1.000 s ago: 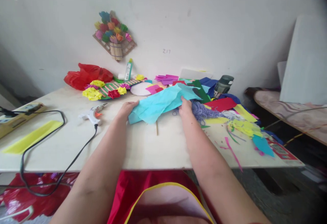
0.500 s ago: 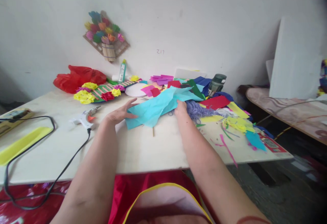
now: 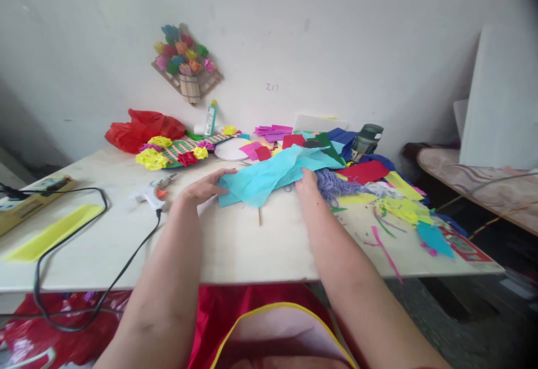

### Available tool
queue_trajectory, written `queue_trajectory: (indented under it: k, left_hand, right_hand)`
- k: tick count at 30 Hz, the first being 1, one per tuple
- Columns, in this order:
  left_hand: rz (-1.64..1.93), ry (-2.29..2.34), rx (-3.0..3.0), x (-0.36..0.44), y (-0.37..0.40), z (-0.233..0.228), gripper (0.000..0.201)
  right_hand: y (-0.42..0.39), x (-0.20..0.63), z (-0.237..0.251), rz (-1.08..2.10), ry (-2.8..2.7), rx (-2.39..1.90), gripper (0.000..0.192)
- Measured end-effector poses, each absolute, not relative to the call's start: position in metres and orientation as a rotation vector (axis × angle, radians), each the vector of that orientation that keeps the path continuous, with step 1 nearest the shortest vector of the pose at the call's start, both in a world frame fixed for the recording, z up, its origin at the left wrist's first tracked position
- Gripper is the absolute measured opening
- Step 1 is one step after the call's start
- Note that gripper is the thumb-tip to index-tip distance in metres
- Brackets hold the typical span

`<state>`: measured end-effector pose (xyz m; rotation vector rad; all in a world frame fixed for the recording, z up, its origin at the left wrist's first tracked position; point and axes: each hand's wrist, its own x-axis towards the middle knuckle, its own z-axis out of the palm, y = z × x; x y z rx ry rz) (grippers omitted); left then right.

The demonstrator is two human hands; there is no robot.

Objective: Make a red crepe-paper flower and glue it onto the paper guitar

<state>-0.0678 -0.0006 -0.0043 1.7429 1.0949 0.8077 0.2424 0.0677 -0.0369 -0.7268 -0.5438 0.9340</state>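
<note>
A creased sheet of light-blue crepe paper [image 3: 269, 175] stretches between my two hands over the middle of the table. My left hand [image 3: 208, 185] pinches its left end, thumb below and fingers on top. At the sheet's right end, my right hand [image 3: 306, 181] is closed on the lower edge; its fingertips are partly hidden. A thin wooden stick [image 3: 259, 217] pokes out from under the paper. Just beyond my right hand lies a tangle of purple yarn [image 3: 336, 185]. Left of my left hand rests a white glue gun [image 3: 150, 194] with a black cord.
A guitar-shaped piece with paper flowers [image 3: 185, 153] lies at the back left beside a red plastic bag [image 3: 140, 129]. Colored paper scraps [image 3: 365, 171] crowd the right side near a dark jar [image 3: 367, 140]. A power strip [image 3: 36, 201] and yellow paper [image 3: 54, 233] are far left.
The view has shifted, so everything sits a little further right. My left hand's fingers have closed more onto the paper, and the sheet's left part has dropped flatter.
</note>
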Motion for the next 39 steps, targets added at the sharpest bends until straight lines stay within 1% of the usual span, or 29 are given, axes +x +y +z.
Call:
queue_trajectory:
  k: [5, 10, 11, 14, 18, 22, 27, 32, 39]
  left_hand:
    - [0.868, 1.115, 1.768, -0.064, 0.004, -0.006, 0.068]
    - [1.004, 1.183, 1.772, -0.058, 0.007, -0.01, 0.046]
    - [1.02, 1.199, 1.725, -0.056, 0.007, -0.012, 0.045]
    - [1.057, 1.295, 1.49, -0.051, 0.008, -0.016, 0.048]
    - [1.236, 1.306, 1.191, -0.047, 0.011, -0.02, 0.047]
    - [1.392, 1.307, 0.954, -0.045, 0.014, -0.018, 0.035]
    - [1.424, 1.361, 0.875, -0.044, 0.017, -0.018, 0.022]
    - [1.45, 1.361, 0.822, -0.05, 0.024, -0.024, 0.024]
    - [1.457, 1.179, 0.72, -0.05, 0.031, -0.026, 0.027]
  right_hand:
    - [0.061, 0.239, -0.03, 1.004, -0.332, -0.76, 0.022]
    - [0.054, 0.236, -0.023, 1.101, -0.26, -0.752, 0.02]
    - [0.054, 0.236, -0.023, 1.103, -0.259, -0.759, 0.018]
    - [0.054, 0.236, -0.023, 1.09, -0.254, -0.797, 0.012]
    - [0.058, 0.238, -0.027, 1.039, -0.26, -0.877, 0.015]
    - [0.06, 0.239, -0.029, 1.016, -0.264, -0.88, 0.017]
    - [0.059, 0.238, -0.027, 1.037, -0.248, -0.794, 0.012]
    - [0.063, 0.24, -0.027, 1.07, -0.249, -0.755, 0.016]
    - [0.063, 0.24, -0.025, 1.135, -0.249, -0.736, 0.025]
